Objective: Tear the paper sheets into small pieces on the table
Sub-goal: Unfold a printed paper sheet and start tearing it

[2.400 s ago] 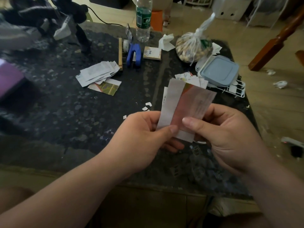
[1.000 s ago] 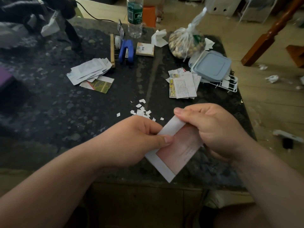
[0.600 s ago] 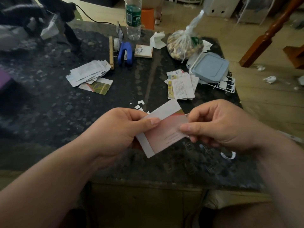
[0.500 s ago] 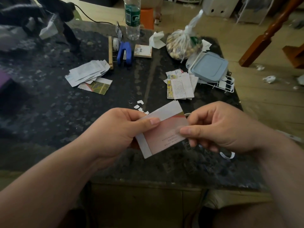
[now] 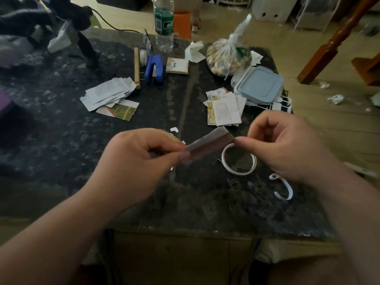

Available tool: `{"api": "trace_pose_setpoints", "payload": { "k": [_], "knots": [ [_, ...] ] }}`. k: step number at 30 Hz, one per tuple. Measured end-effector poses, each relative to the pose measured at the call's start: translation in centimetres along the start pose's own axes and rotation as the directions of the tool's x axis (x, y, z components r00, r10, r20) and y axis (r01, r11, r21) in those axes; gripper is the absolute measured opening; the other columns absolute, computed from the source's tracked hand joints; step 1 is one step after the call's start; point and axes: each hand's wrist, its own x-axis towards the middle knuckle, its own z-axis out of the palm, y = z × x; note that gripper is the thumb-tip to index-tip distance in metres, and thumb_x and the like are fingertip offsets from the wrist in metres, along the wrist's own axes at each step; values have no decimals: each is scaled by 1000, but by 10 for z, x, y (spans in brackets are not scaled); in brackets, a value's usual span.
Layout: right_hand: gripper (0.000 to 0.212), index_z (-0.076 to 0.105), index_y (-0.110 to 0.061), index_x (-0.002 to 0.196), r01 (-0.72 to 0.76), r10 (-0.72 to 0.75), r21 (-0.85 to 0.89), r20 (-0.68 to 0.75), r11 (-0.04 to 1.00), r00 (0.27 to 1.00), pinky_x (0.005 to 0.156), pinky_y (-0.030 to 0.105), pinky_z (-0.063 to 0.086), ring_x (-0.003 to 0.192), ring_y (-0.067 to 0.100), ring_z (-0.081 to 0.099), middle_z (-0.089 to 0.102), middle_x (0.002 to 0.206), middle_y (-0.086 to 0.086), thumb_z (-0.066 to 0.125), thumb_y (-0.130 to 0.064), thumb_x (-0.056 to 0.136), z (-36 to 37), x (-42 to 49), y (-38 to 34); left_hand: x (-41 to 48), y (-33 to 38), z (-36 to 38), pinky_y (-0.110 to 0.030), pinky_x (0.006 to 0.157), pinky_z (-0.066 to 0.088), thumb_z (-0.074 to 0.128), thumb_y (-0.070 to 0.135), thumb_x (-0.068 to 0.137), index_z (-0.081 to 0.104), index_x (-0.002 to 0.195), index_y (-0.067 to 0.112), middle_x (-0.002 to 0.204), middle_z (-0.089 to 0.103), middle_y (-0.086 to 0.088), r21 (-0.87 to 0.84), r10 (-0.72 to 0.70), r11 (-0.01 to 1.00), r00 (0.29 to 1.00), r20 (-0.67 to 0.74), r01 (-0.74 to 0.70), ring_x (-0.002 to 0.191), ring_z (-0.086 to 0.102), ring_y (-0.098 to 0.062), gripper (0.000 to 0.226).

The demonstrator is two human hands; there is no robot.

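Paper slip (image 5: 207, 148), whitish along one band and reddish along the other, hangs stretched between two pinches. The left hand (image 5: 131, 167) nips its near end between thumb and forefinger, and the right hand (image 5: 287, 147) nips the far corner, its other fingers curled in. The slip is blurred, so I can't tell whether a rip has started. From where I stand the pinches look too far apart. I'd bring both sets of fingertips together on one edge, nearly touching, then pull one hand toward the body and the other away in short tugs. Just below the fingers a looped strip (image 5: 239, 171) lies on the table (image 5: 61, 140), with a curled strip (image 5: 285, 190) under the right wrist. Tiny scraps (image 5: 174, 129) sit just past the left thumb. Beyond each hand waits a pile: the left stack (image 5: 109, 95) and the right stack (image 5: 225, 110).
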Motion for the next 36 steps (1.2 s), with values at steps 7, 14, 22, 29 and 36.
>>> {"api": "trace_pose_setpoints", "payload": {
  "k": [7,14,22,29,36],
  "knots": [
    [52,71,-3,78,-565,355,460,466,685,810,33,19,28,44,18,47,63,65,19,61,-53,83,15,-3,-11,-5,-7,19,-35,79,59,80,12,88,82,94,15,99,77,8,214,438,885,894,-90,-412,89,70,-9,6],
    [20,70,1,78,-377,295,456,243,806,924,34,13,30,41,8,45,66,62,11,65,-10,94,8,-3,-3,-2,-9,19,-32,92,57,67,25,98,78,111,28,116,71,21,208,264,946,964,-41,-251,103,67,-2,17],
    [14,76,-12,78,-158,68,267,316,951,946,45,16,42,51,12,55,74,74,11,73,-25,81,4,-7,-7,12,6,8,-45,83,61,64,51,88,79,100,15,102,79,-10,-603,-615,431,708,348,671,93,76,-27,41],
    [13,77,-16,80,-124,101,55,307,991,946,70,43,56,70,32,67,75,77,8,77,-26,87,11,5,-5,5,13,13,-24,59,59,79,18,79,74,77,4,79,78,-10,-520,-585,607,781,219,601,71,78,-20,15],
    [16,63,-4,79,-308,287,360,111,880,951,37,20,34,44,11,44,58,58,7,69,-6,93,13,37,8,12,0,12,-39,69,57,73,35,92,78,71,21,83,77,-10,-554,-621,665,782,-40,500,58,60,-16,26]
  ]
}}
